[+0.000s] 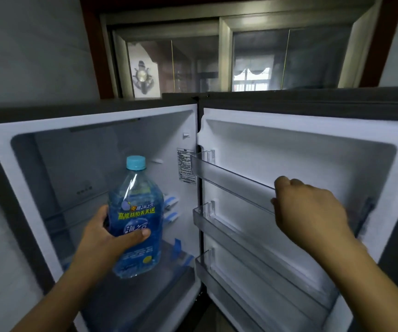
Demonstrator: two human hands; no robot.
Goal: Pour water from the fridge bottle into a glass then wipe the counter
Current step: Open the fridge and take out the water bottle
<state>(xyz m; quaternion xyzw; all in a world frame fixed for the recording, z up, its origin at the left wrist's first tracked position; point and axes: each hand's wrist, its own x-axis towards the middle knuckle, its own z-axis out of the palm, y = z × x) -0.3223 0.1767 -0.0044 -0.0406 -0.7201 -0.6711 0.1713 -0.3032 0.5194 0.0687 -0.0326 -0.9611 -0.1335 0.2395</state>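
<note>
The water bottle [135,219] is held upright by the left grip [106,238], with the thumb laid across the blue label and the fingers wrapped behind. It is carried just in front of the open fridge compartment [73,164]. Its light-blue cap [135,162] is on, so nothing can be spilled in transit. Further right, the right grip [313,209] is curled over the rim of the upper door shelf [231,178]. This is judged to steady the fridge door [289,144] open, or to ready it for closing. No glass or surface is seen, so pouring and wiping are not yet begun. Beyond the fridge top, a sliding window [253,56] is seen.
</note>
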